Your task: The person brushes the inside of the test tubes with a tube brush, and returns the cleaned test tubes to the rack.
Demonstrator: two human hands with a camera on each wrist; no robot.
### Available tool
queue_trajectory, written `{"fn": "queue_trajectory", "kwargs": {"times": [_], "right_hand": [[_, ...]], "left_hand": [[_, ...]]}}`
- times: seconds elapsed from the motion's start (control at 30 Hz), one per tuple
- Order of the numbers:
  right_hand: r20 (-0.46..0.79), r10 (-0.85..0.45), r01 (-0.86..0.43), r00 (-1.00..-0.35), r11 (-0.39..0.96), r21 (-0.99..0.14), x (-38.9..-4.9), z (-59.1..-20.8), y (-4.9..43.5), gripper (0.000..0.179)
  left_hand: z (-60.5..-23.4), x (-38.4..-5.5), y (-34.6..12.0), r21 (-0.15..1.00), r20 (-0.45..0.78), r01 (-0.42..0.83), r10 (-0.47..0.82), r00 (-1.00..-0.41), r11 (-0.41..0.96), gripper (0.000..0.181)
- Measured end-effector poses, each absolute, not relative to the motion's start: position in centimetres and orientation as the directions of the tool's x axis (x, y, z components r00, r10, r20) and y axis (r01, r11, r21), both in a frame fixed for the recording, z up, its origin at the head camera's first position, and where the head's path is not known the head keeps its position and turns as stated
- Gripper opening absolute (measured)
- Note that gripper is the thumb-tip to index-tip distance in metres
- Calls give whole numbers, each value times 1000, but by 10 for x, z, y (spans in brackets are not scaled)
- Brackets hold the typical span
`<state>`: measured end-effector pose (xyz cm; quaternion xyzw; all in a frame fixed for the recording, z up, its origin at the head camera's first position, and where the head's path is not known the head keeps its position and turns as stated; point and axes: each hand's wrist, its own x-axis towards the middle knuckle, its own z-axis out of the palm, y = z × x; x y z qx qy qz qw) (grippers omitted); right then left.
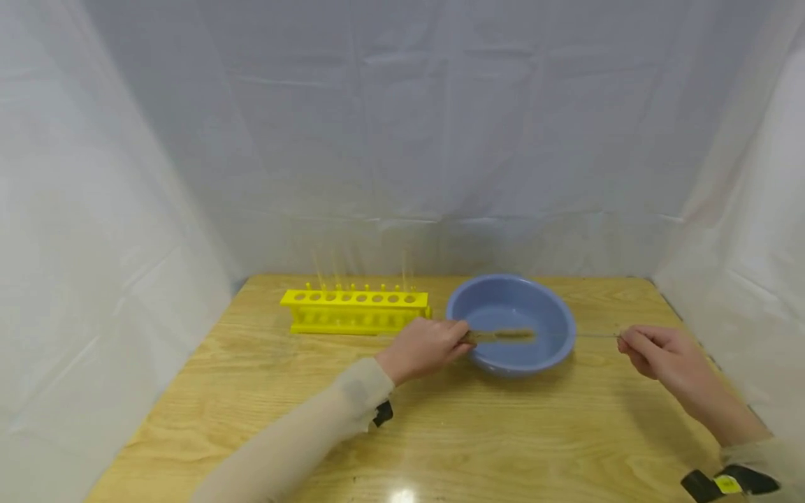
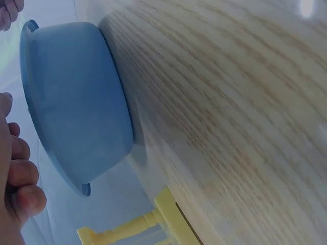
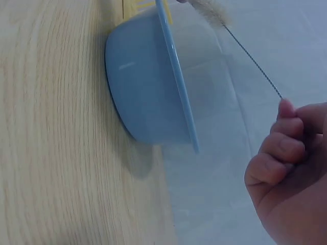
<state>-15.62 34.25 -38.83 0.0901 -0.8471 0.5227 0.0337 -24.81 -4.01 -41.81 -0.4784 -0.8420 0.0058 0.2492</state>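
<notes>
In the head view my left hand (image 1: 426,346) grips a clear test tube (image 1: 483,337), held level in front of the blue basin. Tan bristles of a test tube brush (image 1: 518,334) show at the tube's right end, over the basin. My right hand (image 1: 660,363) pinches the far end of the brush's thin twisted wire (image 3: 255,64), to the right of the basin. In the right wrist view the wire runs taut from these fingertips up to the fuzzy bristles. Most of the tube is hidden by the left hand.
The blue basin (image 1: 465,297) stands on the wooden table (image 1: 503,433), below the brush. A yellow test tube rack (image 1: 358,328) sits left of it, with several clear tubes upright at its back. White sheeting (image 1: 402,140) encloses the back and sides.
</notes>
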Motion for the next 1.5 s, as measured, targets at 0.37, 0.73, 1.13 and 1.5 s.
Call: {"fn": "queue_trajectory", "kwargs": {"times": [0.37, 0.73, 1.13, 1.5], "right_hand": [[266, -191, -321, -945, 382, -867, -160, -388, 341, 26], [341, -323, -453, -883, 395, -799, -163, -389, 318, 26], [389, -425, -548, -818, 367, -752, -177, -407, 257, 27], [165, -294, -277, -942, 399, -874, -172, -394, 240, 41]], "left_hand": [[-411, -242, -40, -243, 385, 791, 804, -453, 562, 23], [-404, -237, -29, -235, 362, 804, 817, -449, 546, 26], [-402, -230, -3, -345, 436, 773, 820, -371, 533, 32], [-401, -231, -8, -380, 473, 745, 808, -352, 547, 30]]}}
